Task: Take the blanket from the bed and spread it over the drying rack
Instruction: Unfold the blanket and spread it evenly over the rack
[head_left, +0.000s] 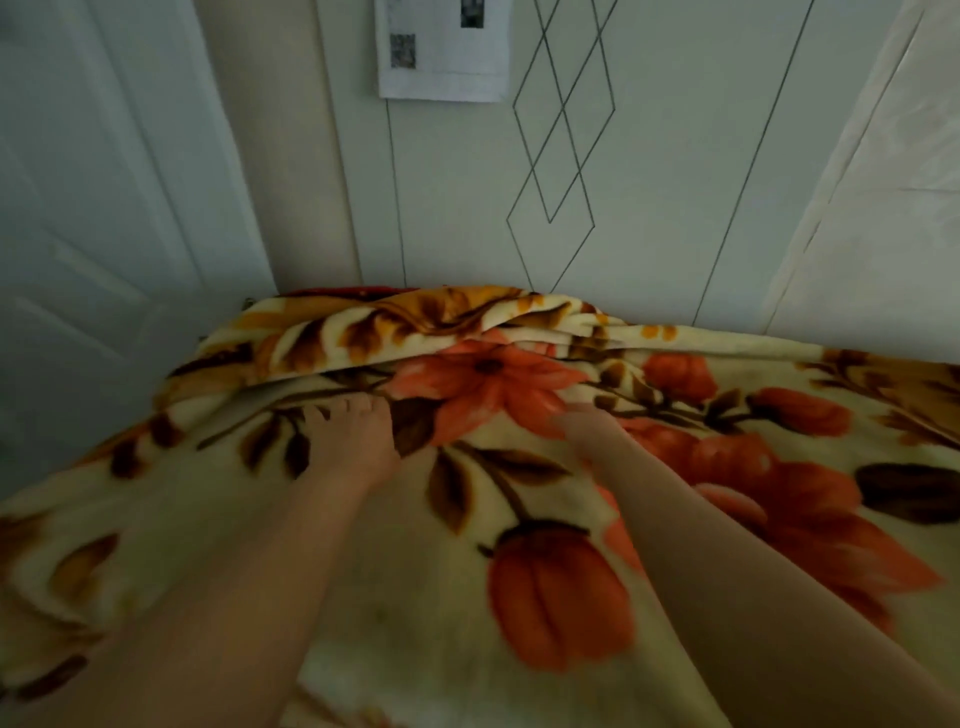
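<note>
A thick cream blanket (363, 545) with orange flowers and brown leaves fills the lower half of the head view, with a folded ridge along its far edge by the wall. My left hand (350, 434) lies on it left of centre, fingers spread and pressing into the fabric just below the fold. My right hand (587, 426) is blurred, stretched out flat on a large orange flower to the right. Neither hand visibly grips the cloth. What lies under the blanket is hidden, and no drying rack is visible.
A white panelled door (93, 234) stands at the left. Behind the blanket is a pale wall (675, 156) with thin diamond-shaped lines and a paper sheet (441, 52) stuck high up. A pale curtain or panel (893, 182) hangs at the right.
</note>
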